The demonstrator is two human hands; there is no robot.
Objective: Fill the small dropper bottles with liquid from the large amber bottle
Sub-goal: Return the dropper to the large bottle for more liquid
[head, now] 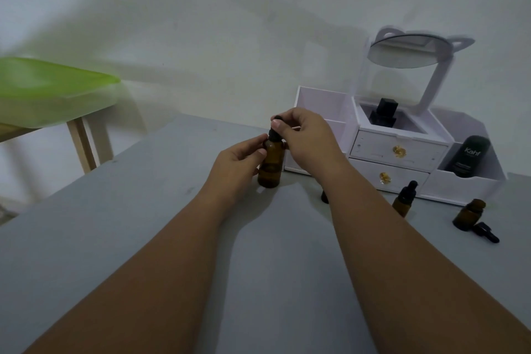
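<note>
Left hand (241, 161) grips amber bottle (271, 165) | right hand (304, 138) pinches cap (275, 131) | "Kahf" tube (471, 156)

A grey table (120, 238) runs up to a pale wall (230, 23). At its far right edge stands a white organiser (399, 149) with two drawers bearing gold knobs and a round mirror (409, 50) tilted above. A black square bottle (383, 113) sits in its top compartment, a dark tube marked "Kahf" (468, 156) in its right one. A green-topped stool (48, 89) stands at left.
</note>
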